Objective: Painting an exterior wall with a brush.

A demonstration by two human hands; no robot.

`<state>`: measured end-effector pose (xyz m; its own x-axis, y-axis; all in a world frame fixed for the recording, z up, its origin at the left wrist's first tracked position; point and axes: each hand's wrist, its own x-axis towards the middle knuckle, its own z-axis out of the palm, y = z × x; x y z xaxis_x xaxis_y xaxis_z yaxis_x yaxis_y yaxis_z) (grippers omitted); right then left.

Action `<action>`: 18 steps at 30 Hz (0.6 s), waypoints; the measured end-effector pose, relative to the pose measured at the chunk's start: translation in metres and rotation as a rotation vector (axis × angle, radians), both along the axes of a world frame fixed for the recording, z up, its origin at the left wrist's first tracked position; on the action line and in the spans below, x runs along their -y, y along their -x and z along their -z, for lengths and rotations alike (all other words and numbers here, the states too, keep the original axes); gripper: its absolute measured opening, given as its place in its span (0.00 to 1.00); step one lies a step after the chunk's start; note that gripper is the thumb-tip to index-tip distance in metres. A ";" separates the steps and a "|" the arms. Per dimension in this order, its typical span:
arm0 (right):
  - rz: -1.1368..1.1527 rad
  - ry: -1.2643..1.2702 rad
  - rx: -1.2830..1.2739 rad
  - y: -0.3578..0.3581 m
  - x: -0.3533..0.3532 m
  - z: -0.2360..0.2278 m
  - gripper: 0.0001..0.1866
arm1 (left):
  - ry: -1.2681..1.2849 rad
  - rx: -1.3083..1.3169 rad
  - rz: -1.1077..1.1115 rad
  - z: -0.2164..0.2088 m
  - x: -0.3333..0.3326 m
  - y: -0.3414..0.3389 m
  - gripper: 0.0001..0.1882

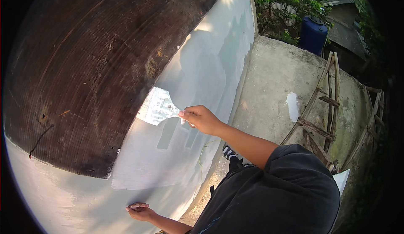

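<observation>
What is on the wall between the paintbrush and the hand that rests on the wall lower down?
In the head view, only smooth pale painted wall lies between the paintbrush and the left hand; nothing else is there.

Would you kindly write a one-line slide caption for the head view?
Right hand holds a wide paintbrush against a white-painted wall; left hand rests flat on it.

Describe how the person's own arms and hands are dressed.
Both hands, right and left, are bare: no gloves, rings or watch visible. The forearms are uncovered too. A loose dark short sleeve covers the right upper arm.
</observation>
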<state>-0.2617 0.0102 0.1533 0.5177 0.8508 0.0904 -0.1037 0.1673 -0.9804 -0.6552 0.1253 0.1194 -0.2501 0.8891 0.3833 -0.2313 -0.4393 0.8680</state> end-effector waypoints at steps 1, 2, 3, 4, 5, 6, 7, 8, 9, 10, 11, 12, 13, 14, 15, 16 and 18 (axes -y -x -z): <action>-0.029 -0.004 0.022 0.002 -0.004 -0.008 0.21 | 0.010 0.014 0.001 0.000 -0.001 -0.001 0.24; -0.030 -0.006 0.022 0.004 -0.008 -0.003 0.21 | 0.019 0.029 0.002 0.000 -0.002 -0.002 0.24; -0.011 -0.006 0.027 0.007 -0.014 0.008 0.22 | 0.018 0.031 0.001 -0.001 -0.002 -0.003 0.24; 0.006 -0.008 0.035 0.010 -0.019 0.016 0.23 | 0.012 0.006 0.001 -0.001 -0.002 -0.004 0.24; -0.001 -0.009 0.039 0.014 -0.019 0.024 0.23 | 0.008 -0.017 -0.002 0.000 -0.001 -0.004 0.24; 0.013 0.031 0.031 0.016 -0.015 0.034 0.23 | 0.006 -0.012 -0.008 0.000 -0.001 -0.004 0.24; 0.031 0.073 0.018 0.020 -0.008 0.041 0.23 | 0.000 -0.009 0.014 0.000 -0.001 -0.002 0.24; 0.031 0.075 0.020 0.023 -0.003 0.047 0.23 | -0.007 -0.006 0.037 0.001 -0.001 -0.001 0.24; 0.049 0.139 0.061 0.024 0.003 0.054 0.22 | -0.006 -0.005 0.038 0.002 0.000 0.002 0.24; 0.071 0.200 0.103 0.025 0.007 0.056 0.22 | -0.011 -0.013 0.028 0.002 -0.001 0.003 0.24; 0.077 0.197 0.104 0.026 0.010 0.057 0.22 | -0.016 -0.021 0.017 0.002 -0.003 0.003 0.24; 0.060 0.171 0.074 0.028 0.013 0.058 0.22 | -0.019 -0.020 0.022 0.002 -0.004 0.003 0.24; 0.043 0.148 0.043 0.029 0.017 0.055 0.23 | -0.018 -0.020 0.016 0.001 -0.002 0.002 0.24; 0.045 0.150 0.041 0.031 0.016 0.050 0.23 | -0.018 -0.021 0.009 0.001 -0.001 0.001 0.24; 0.020 0.075 0.073 0.033 0.010 0.043 0.23 | -0.015 -0.023 0.010 0.001 -0.001 0.001 0.24; -0.004 0.001 0.102 0.037 0.007 0.034 0.23 | 0.001 -0.020 0.004 0.001 -0.001 0.002 0.24; -0.002 0.022 0.110 0.050 -0.002 0.018 0.23 | 0.020 -0.024 -0.004 0.000 -0.001 0.004 0.24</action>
